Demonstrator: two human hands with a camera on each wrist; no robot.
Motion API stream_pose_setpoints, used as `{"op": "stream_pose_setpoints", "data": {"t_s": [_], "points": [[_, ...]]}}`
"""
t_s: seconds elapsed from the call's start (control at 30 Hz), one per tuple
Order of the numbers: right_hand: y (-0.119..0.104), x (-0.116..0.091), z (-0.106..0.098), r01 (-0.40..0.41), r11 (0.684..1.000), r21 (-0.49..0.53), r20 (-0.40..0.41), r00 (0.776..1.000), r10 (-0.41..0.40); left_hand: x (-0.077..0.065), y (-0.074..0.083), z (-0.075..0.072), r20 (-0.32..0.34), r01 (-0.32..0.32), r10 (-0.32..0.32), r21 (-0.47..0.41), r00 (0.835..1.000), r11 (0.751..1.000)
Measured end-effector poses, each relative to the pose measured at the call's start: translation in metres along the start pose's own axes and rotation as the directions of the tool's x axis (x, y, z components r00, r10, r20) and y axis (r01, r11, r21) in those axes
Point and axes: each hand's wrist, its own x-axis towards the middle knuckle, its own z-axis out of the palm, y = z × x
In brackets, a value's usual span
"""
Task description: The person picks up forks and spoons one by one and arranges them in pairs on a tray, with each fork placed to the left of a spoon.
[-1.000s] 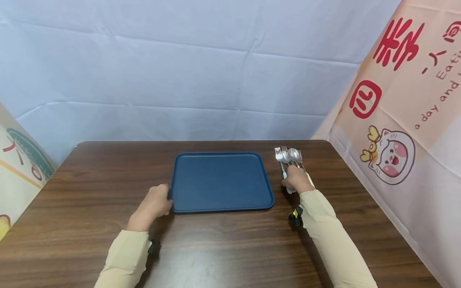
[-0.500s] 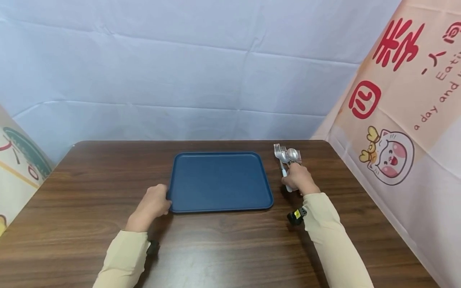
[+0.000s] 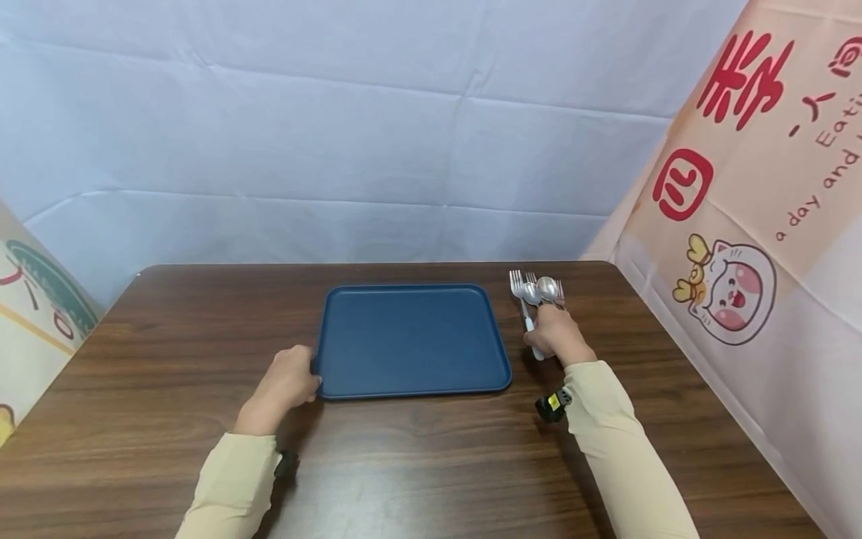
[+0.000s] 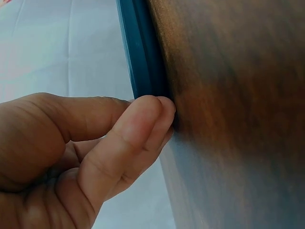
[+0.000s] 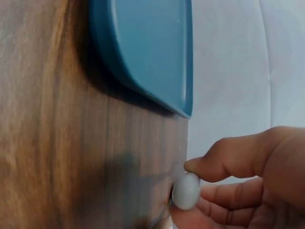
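Observation:
In the head view my left hand [image 3: 286,382] is at the near left corner of a blue rectangular tray [image 3: 414,340]. The left wrist view has its thumb and fingers closed at the tray's rim [image 4: 143,52]. My right hand [image 3: 557,333] is over a group of cutlery to the right of the tray. It pinches a fork [image 3: 528,320] with a white handle, whose rounded end [image 5: 186,191] shows between thumb and fingers in the right wrist view. Beside that fork lie spoons [image 3: 548,287] and more forks, their handles mostly hidden under the hand.
The brown wooden table [image 3: 417,457] runs back to a pale cloth backdrop [image 3: 323,135]. A printed cloth [image 3: 754,187] hangs along the right side, close to the table edge. Another printed cloth [image 3: 40,299] hangs on the left.
The right hand has shifted slightly, and the white-handled fork has slid a little left and away, apart from the other cutlery. The left hand and tray stay nearly where they were.

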Motion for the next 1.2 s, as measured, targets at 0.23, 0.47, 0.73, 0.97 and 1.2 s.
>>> {"op": "stream_pose_setpoints", "data": {"t_s": [0.23, 0.47, 0.73, 0.97, 1.2], "points": [[-0.007, 0.002, 0.005, 0.034, 0.999, -0.023, 0.030, 0.999, -0.033, -0.001, 0.000, 0.000, -0.018, -0.009, 0.010, 0.008, 1.000, 1.000], [-0.017, 0.003, 0.008, 0.032, 0.999, -0.031, 0.052, 0.998, -0.030, 0.001, 0.000, 0.001, -0.026, -0.008, 0.009, 0.009, 1.000, 1.000], [-0.030, -0.001, 0.014, 0.076, 0.996, -0.049, 0.028, 0.997, -0.074, 0.000, -0.001, 0.001, -0.021, -0.009, 0.010, 0.032, 1.000, 0.999], [-0.040, -0.003, 0.018, 0.085, 0.996, -0.029, 0.037, 0.996, -0.084, 0.001, -0.001, 0.000, -0.029, -0.005, 0.006, 0.029, 1.000, 1.000], [-0.051, -0.003, 0.027, 0.081, 0.997, -0.012, 0.031, 0.996, -0.080, -0.001, -0.001, -0.003, -0.010, 0.003, -0.003, 0.003, 1.000, 1.000]]}}
